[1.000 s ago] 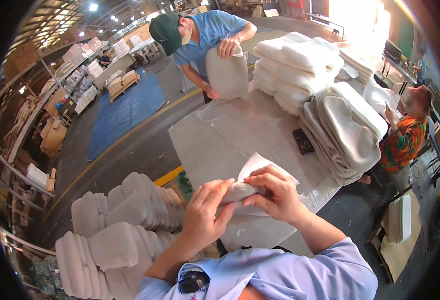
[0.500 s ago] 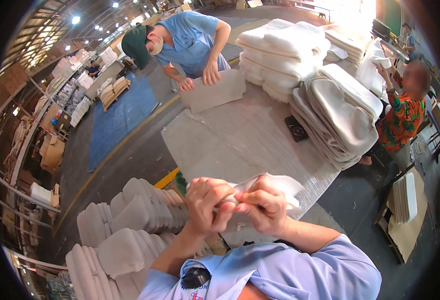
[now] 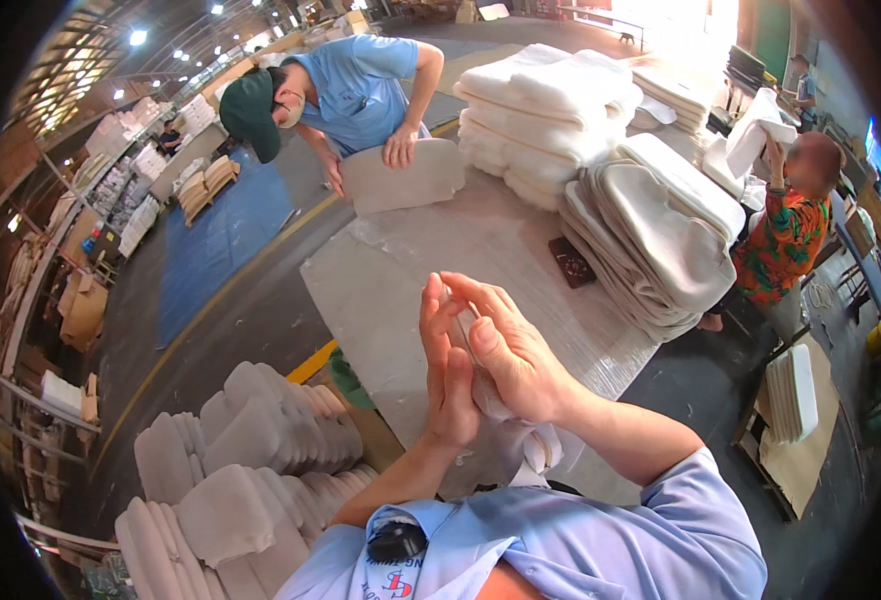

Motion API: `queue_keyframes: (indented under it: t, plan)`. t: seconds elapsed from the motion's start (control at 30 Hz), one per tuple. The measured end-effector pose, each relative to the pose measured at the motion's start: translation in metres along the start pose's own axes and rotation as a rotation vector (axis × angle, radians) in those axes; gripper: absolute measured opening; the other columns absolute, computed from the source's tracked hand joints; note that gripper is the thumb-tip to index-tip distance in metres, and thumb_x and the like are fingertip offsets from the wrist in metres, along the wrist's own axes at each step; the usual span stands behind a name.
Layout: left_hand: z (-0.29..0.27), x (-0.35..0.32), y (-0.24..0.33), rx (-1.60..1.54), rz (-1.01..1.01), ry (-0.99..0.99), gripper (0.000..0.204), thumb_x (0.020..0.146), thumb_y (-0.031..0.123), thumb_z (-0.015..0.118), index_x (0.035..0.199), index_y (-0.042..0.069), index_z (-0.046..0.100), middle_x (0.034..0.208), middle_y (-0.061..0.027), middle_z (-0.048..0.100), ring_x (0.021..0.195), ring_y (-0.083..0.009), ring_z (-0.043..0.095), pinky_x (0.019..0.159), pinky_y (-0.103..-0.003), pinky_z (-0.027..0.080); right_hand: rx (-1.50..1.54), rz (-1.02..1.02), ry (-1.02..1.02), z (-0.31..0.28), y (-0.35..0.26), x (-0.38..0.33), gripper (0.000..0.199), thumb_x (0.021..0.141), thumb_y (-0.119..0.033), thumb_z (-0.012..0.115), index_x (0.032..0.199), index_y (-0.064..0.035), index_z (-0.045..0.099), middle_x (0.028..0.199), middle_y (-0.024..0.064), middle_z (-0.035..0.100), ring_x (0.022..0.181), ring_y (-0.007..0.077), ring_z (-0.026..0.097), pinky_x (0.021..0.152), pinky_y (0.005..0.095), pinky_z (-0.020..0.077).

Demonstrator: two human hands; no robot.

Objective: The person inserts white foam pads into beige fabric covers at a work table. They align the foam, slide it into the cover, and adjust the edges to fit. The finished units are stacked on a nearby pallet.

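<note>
Over the near edge of the work table, my left hand (image 3: 445,375) and my right hand (image 3: 519,358) are pressed palm to palm. Between them is a crumpled piece of white fabric (image 3: 493,398), gripped from both sides. Its loose end hangs below my right wrist, close to my shirt. The fingers point up and away from me, fairly straight. Most of the fabric is hidden by the palms, so its full shape cannot be made out.
Across the plastic-covered table (image 3: 391,285), a co-worker handles a flat pale pad (image 3: 406,178). Folded pads (image 3: 661,230), a fluffy white stack (image 3: 546,115) and a dark flat object (image 3: 572,262) lie on it. More stacked pads (image 3: 226,515) stand at left. Another person lifts white material at right.
My hands have turned from pinching the fabric with fingertips to pressing it between upright palms. The fabric's loose end now hangs down. The person at right has raised the white material.
</note>
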State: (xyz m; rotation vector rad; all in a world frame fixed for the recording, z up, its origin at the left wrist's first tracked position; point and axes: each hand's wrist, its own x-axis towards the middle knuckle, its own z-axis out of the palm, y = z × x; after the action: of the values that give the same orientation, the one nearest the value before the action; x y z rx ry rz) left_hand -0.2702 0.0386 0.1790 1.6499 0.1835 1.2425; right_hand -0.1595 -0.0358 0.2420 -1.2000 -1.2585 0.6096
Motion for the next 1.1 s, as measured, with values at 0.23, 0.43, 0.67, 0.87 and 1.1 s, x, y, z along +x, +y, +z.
queue_keyframes:
  t: [0.23,0.43,0.67,0.87,1.1]
  plan:
    - [0.021,0.006,0.056,-0.188,-0.208,-0.045,0.083,0.107,0.053,0.032,0.169,0.000,0.019,0.168,-0.0219,0.028,0.152,-0.0349,0.035,0.124,-0.048,0.031,-0.132,-0.130,0.036,0.007,0.016,-0.006,0.079,0.109,-0.063,0.034,0.164,-0.0066,0.039,0.149,0.0237,0.052,0.135,0.0421,0.049,0.116,0.0504,0.0352]
    - [0.023,-0.008,0.045,-0.245,-0.201,0.047,0.085,0.104,0.052,0.032,0.169,-0.001,0.018,0.167,-0.0233,0.028,0.152,-0.0357,0.037,0.125,-0.050,0.031,-0.086,-0.150,-0.009,0.010,0.019,0.000,0.078,0.109,-0.063,0.032,0.160,-0.0048,0.045,0.134,0.0209,0.063,0.127,0.0376,0.055,0.111,0.0467,0.0410]
    - [0.017,0.012,0.050,-0.212,-0.201,-0.118,0.088,0.110,0.064,0.023,0.172,0.003,0.007,0.176,-0.0225,0.012,0.163,-0.0352,0.014,0.131,-0.049,0.016,-0.222,-0.143,0.263,0.013,0.025,-0.004,0.069,0.112,-0.057,0.032,0.150,-0.0057,0.057,0.138,0.0199,0.063,0.128,0.0365,0.054,0.112,0.0447,0.0411]
    - [0.007,0.019,0.021,-0.399,-0.236,-0.180,0.092,0.111,0.070,0.022,0.172,0.005,0.002,0.178,-0.0194,0.008,0.164,-0.0318,0.012,0.132,-0.047,0.014,0.007,0.172,0.021,-0.024,-0.012,0.008,0.067,0.115,-0.053,0.029,0.152,-0.0024,0.054,0.146,0.0210,0.057,0.142,0.0387,0.045,0.121,0.0456,0.0354]
    - [0.016,0.008,0.040,-0.274,-0.237,-0.160,0.097,0.107,0.078,0.020,0.173,0.010,0.000,0.178,-0.0217,0.006,0.165,-0.0352,0.010,0.132,-0.050,0.013,-0.342,-0.163,0.191,0.005,0.009,-0.014,0.064,0.111,-0.047,0.039,0.154,-0.0012,0.053,0.140,0.0245,0.059,0.129,0.0407,0.053,0.114,0.0494,0.0387]
